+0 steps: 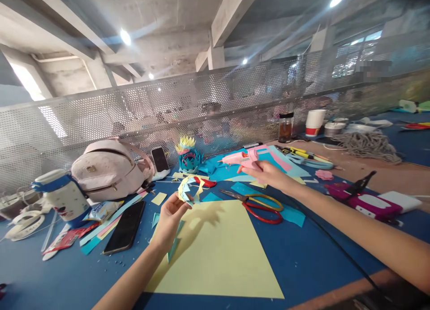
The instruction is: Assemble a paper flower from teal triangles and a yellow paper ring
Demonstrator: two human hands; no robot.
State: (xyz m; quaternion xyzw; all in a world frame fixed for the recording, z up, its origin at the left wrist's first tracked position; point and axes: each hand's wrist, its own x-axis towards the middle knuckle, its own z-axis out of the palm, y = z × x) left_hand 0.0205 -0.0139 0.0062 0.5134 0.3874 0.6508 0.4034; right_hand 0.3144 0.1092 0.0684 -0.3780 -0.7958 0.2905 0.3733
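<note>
My left hand [171, 213] is raised over the table and pinches a folded strip of yellow and blue paper pieces [190, 189]. My right hand [265, 172] reaches forward and grips the handle of a pink glue gun [237, 157], whose nozzle points left. Below the hands lies a large pale yellow sheet [218, 251] on the blue table [312, 256]. A finished blue and yellow paper flower [188, 157] stands behind the strip.
Red-and-yellow scissors [262, 206] lie right of the sheet. A black phone [125, 231], a pink backpack [109, 166], a blue-lidded jar [62, 193] and tape rolls [25, 222] sit left. Paper scraps, a rope coil [367, 145], cups and a perforated metal fence [134, 108] stand behind.
</note>
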